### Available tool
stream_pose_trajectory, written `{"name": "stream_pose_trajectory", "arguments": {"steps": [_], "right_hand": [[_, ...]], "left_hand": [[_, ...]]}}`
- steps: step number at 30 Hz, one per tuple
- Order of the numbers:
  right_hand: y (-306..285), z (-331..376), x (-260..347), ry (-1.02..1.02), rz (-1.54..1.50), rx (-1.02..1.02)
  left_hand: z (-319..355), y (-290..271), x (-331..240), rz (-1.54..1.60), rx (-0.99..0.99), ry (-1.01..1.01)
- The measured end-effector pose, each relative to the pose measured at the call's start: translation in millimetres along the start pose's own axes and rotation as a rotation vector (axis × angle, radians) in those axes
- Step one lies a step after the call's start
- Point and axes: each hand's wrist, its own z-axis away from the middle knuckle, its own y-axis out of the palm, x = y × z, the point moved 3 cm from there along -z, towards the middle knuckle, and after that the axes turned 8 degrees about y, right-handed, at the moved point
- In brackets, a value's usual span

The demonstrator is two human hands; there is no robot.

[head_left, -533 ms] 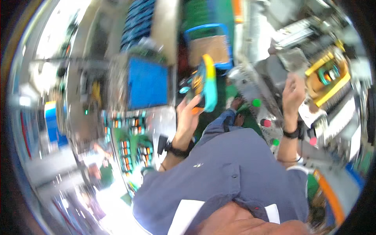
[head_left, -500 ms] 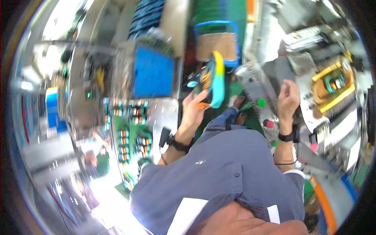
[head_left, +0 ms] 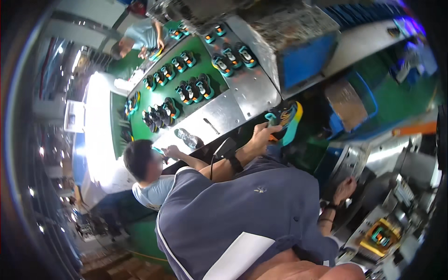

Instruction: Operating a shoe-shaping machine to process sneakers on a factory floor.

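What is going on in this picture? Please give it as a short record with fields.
Left hand: holds a shoe with a teal and yellow sole
Right hand: out to the person's right, nothing visibly held
Green work surface: dark shoes in rows
Nearby: a seated or standing co-worker at left; another person at upper left
Yellow fixture: teal and orange item inside

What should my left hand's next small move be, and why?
Probably swing the shoe over the metal table: the left hand holds it just outside the table's edge, and similar shoes stand in rows on the green surface there.
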Motion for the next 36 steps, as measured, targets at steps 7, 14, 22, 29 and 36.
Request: {"name": "stream_pose_trajectory", "arguments": {"steps": [7, 14, 22, 29, 36], "right_hand": [[6.7, -54.0, 81.3, 0.068, -0.218, 0.018], [57.3, -129.5, 268.6, -0.113, -0.304, 0.154], [55.0, -240.9, 473.1, -0.183, -0.485, 0.044], [96.1, -322.0, 530.3, -0.256, -0.168, 0.221], [110.9, -362.5, 488.5, -0.482, 0.553, 0.166]], "left_hand": [[-109.2, -159.1, -60.7, 0.141, -0.436, 0.327], [-243.8, -315.3, -171.3, 0.117, -0.837, 0.407], [-451.6, -463.9, -214.3, -0.164, -0.695, 0.676], [-525.2, -597.3, -219.7, -0.812, -1.023, 0.661], [-420.2, -594.8, -359.7, -0.663, -0.825, 0.953]]}}
